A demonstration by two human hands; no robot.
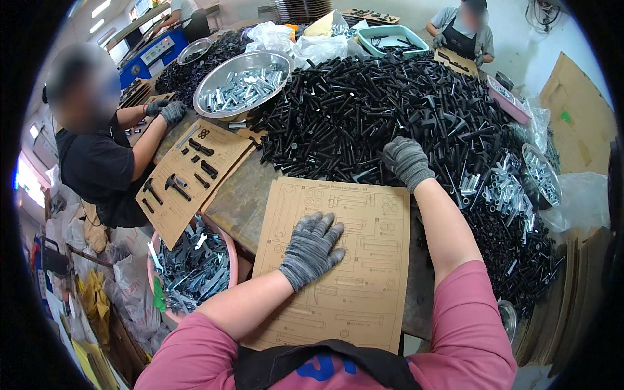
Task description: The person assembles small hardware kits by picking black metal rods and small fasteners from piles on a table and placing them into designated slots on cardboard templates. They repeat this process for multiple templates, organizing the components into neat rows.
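My left hand (312, 250), in a grey knit glove, lies flat on a brown cardboard sheet (273, 312) printed with line drawings of hardware, its fingers spread. Nothing is held in it. The sheet rests at the near edge of the table in front of me. My right hand (408, 162), gloved the same way, reaches past the sheet's upper right corner to a big heap of black bolts (351, 110). Its fingers curl in among the bolts at the heap's near edge. What they hold, if anything, is hidden.
Left of my sheet, a cardboard sheet (224, 146) carries several black bolts and fittings. Below it stands a pink tub (232, 260) of wrenches. A steel bowl (286, 62) holds silvery sleeves. Silvery parts (513, 195) lie at right. Co-workers (97, 143) stand at left and far right.
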